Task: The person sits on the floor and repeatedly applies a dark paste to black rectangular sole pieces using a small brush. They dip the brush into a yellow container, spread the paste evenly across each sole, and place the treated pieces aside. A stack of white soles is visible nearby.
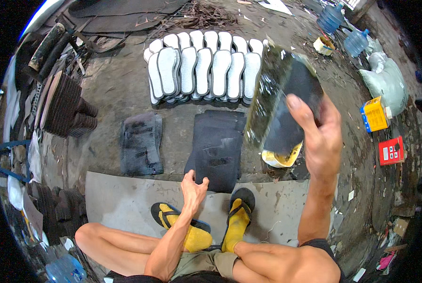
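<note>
My right hand [321, 127] grips a dark flat sheet [298, 82], its thumb lying across the top face. Against the sheet's left side is a glossy olive panel [267, 89] with bright reflections; blur hides whether the two are one piece. Below them, partly covered, sits a yellow-stained white tub [284, 159]. My left hand [194, 192] is at the lower left edge of a stack of black sheets [218, 151], thumb and forefinger bent and apart, with nothing visible between them. To the left lies a smaller pile of dark sheets [141, 144].
Rows of white-topped, sole-shaped pieces [204, 70] lie beyond the stacks. Dark soles [62, 108] are piled at left. A grey mat [126, 198] lies under my sandalled feet. At right are a yellow container [375, 114], a red box [391, 151] and a pale sack [385, 82].
</note>
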`<state>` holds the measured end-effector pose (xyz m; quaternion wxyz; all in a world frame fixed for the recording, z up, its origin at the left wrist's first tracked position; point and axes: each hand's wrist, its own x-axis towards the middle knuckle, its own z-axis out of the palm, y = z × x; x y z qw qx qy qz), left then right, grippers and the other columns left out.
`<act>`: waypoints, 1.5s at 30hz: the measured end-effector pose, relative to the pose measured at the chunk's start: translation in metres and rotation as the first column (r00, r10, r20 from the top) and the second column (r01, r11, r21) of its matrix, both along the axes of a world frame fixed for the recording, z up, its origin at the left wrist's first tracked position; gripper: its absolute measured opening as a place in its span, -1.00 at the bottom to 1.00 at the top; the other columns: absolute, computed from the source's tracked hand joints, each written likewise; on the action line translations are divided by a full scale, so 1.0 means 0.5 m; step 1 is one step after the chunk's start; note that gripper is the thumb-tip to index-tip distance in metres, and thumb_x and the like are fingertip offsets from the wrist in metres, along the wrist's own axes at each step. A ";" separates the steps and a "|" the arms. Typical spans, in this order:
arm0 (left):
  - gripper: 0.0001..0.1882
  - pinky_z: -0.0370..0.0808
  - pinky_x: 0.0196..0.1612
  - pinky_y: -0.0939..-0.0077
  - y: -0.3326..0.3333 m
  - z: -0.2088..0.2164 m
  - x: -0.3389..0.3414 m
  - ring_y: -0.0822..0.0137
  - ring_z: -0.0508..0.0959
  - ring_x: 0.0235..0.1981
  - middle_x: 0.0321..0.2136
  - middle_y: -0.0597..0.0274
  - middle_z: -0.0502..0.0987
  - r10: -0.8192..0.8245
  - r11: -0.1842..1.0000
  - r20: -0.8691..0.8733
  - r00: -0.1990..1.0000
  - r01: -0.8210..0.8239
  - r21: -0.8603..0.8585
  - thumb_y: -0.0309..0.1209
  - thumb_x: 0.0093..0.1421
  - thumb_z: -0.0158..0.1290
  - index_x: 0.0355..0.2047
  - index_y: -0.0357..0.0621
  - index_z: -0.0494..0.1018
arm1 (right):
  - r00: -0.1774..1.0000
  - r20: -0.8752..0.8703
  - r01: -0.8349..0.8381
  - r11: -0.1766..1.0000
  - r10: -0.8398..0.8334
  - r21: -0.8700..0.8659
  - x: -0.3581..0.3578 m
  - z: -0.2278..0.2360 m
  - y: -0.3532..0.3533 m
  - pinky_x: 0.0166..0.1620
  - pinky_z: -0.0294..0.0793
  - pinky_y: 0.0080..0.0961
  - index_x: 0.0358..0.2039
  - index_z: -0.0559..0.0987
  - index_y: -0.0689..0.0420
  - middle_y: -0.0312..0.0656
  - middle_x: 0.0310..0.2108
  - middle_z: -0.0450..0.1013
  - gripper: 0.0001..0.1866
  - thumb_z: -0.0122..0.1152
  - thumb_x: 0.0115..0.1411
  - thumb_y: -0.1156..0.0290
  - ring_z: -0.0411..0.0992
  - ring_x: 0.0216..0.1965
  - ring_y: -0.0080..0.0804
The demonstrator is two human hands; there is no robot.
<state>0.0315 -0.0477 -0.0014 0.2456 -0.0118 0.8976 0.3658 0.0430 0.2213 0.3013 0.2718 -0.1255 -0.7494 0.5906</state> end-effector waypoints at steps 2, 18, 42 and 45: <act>-0.23 0.53 0.28 0.02 0.004 -0.026 -0.007 -0.31 0.63 0.17 0.16 -0.43 0.59 0.032 0.986 0.054 0.998 -0.040 0.162 -0.37 0.16 0.34 0.33 -0.53 0.40 | 0.997 -0.030 -0.078 0.994 0.076 -0.073 -0.050 -0.045 -0.007 -0.18 0.57 -0.59 0.18 0.69 0.21 -0.37 -0.14 0.69 -0.63 0.39 0.46 0.30 0.54 -0.25 -0.71; -0.18 0.75 -0.45 0.29 0.044 -0.011 0.023 0.29 0.70 -0.46 0.24 -0.26 0.59 0.241 0.779 0.194 0.951 -0.309 0.545 -0.66 0.33 0.02 0.60 0.06 0.26 | 0.869 0.449 -0.105 0.811 -0.206 0.576 -0.130 -0.601 -0.066 0.00 0.62 0.10 0.10 0.71 0.09 0.08 -0.18 0.67 -0.62 0.25 0.27 0.42 0.64 -0.10 0.14; -0.56 0.83 -0.09 0.09 0.049 -0.056 0.089 0.14 0.70 -0.21 -0.17 0.07 0.57 0.391 0.312 0.667 0.634 -0.773 0.552 -0.57 0.31 0.34 0.03 -0.44 0.32 | 0.791 0.411 -0.601 0.452 0.453 0.659 -0.180 -0.524 -0.057 0.19 0.55 -0.16 0.02 0.79 -0.12 -0.27 0.02 0.73 -0.47 0.23 0.05 0.59 0.62 0.10 -0.19; -0.71 0.79 -0.13 0.16 0.040 -0.066 0.103 0.16 0.72 -0.19 -0.10 0.11 0.66 0.479 0.361 0.650 0.590 -0.807 0.467 -0.63 0.34 0.29 -0.01 -0.24 0.46 | 0.694 0.454 -0.674 0.284 0.559 0.681 -0.197 -0.551 0.015 0.22 0.51 -0.17 0.01 0.80 -0.12 -0.32 0.06 0.72 -0.49 0.23 0.05 0.57 0.61 0.13 -0.21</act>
